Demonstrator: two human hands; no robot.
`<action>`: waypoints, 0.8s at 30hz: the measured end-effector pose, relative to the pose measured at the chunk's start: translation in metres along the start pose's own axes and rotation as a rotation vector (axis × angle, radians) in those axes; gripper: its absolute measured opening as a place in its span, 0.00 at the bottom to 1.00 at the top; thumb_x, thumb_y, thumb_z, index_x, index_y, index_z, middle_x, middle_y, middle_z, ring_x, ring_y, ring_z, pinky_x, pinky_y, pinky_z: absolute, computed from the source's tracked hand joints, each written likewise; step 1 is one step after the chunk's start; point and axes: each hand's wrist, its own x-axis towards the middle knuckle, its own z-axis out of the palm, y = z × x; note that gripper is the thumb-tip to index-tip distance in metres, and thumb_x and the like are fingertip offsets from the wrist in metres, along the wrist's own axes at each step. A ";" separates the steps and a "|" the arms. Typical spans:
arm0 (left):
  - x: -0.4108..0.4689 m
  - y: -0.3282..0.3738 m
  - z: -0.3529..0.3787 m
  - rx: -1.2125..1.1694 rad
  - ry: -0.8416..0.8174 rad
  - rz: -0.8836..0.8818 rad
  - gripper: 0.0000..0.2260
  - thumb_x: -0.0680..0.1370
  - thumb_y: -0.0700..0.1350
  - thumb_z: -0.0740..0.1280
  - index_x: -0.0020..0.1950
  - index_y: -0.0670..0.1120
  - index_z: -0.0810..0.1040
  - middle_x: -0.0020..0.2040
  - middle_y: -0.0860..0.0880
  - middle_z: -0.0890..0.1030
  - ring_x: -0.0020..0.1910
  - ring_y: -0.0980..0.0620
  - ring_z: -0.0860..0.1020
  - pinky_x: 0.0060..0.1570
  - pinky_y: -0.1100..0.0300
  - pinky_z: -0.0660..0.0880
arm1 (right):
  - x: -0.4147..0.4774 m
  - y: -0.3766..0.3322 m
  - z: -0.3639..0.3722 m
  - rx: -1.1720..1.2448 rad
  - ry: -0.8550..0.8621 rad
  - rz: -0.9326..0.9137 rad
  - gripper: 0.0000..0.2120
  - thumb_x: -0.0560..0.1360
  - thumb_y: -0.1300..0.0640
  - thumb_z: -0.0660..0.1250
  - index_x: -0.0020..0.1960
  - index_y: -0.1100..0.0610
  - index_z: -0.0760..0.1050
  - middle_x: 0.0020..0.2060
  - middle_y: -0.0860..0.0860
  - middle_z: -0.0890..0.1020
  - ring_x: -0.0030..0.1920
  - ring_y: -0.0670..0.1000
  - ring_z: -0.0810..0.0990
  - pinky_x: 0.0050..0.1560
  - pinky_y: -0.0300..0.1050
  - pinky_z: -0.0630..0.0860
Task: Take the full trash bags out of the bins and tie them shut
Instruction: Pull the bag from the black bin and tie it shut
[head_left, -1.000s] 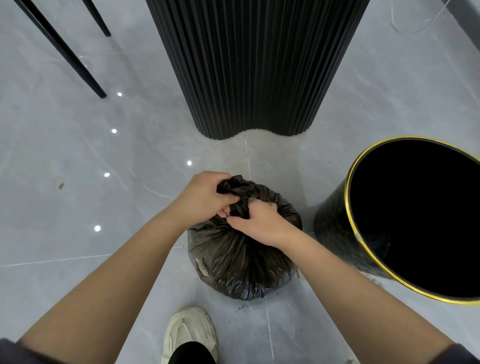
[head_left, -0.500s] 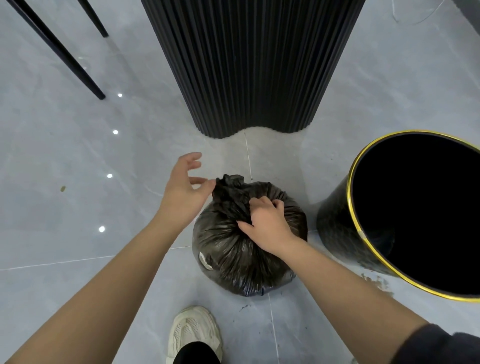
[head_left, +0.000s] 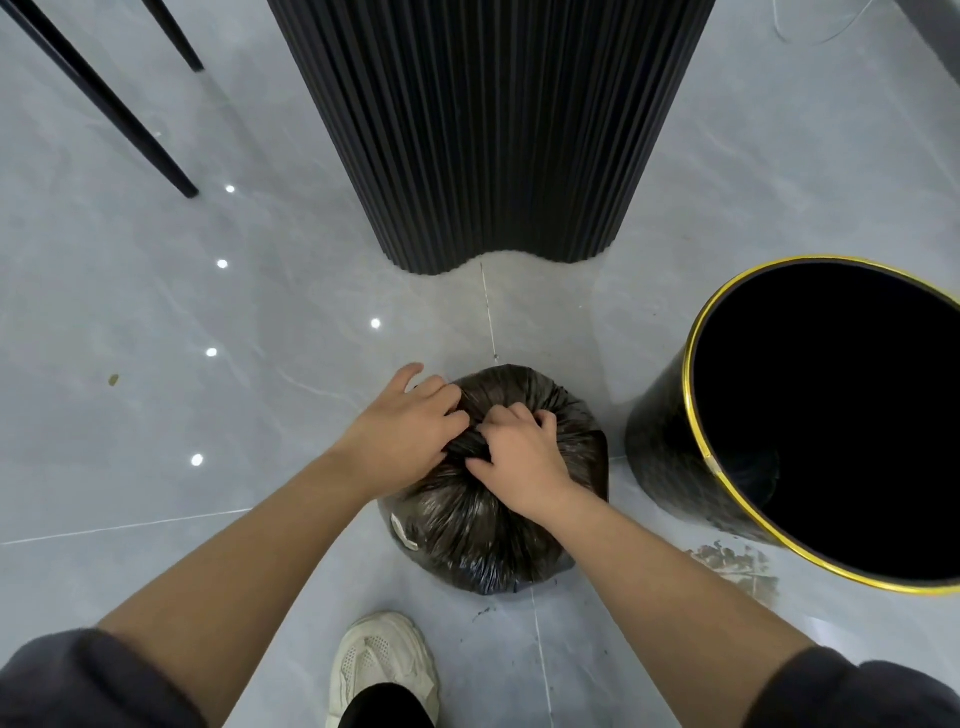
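Your left hand (head_left: 405, 441), open and lifted half a second ago, now curls onto the twisted neck of the trash bag (head_left: 467, 540); your right hand (head_left: 519, 462) pinches that neck, touching the left; bag on the floor beneath both, left of the bin (head_left: 660, 447); any knot hidden under fingers; bin cut off at right.

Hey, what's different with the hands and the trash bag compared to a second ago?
Half a second ago the left hand had let go and hung open left of the trash bag; it has moved back right onto it, fingers curling onto the gathered neck. The right hand kept its grip on that neck throughout. The bag, the gold-rimmed bin beside it and the shoe have not moved.
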 end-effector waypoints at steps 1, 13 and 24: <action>0.002 0.002 -0.004 -0.025 -0.029 -0.017 0.06 0.70 0.48 0.64 0.43 0.48 0.77 0.40 0.51 0.76 0.43 0.49 0.75 0.57 0.48 0.72 | -0.001 0.000 -0.001 0.014 0.013 -0.003 0.15 0.74 0.47 0.63 0.55 0.54 0.78 0.52 0.50 0.76 0.58 0.53 0.68 0.59 0.53 0.57; 0.005 -0.005 -0.068 -1.295 -0.266 -0.498 0.12 0.80 0.39 0.59 0.36 0.43 0.70 0.23 0.57 0.67 0.22 0.60 0.64 0.25 0.67 0.61 | 0.002 -0.014 -0.036 0.082 0.271 0.046 0.11 0.71 0.45 0.65 0.44 0.52 0.77 0.41 0.48 0.78 0.47 0.52 0.75 0.48 0.49 0.61; 0.013 -0.006 -0.107 -1.068 -0.283 -0.523 0.17 0.80 0.48 0.60 0.32 0.46 0.68 0.25 0.53 0.70 0.27 0.55 0.68 0.31 0.63 0.65 | -0.001 -0.025 -0.089 -0.027 0.139 0.053 0.15 0.74 0.44 0.64 0.47 0.57 0.74 0.48 0.51 0.72 0.37 0.54 0.73 0.35 0.44 0.64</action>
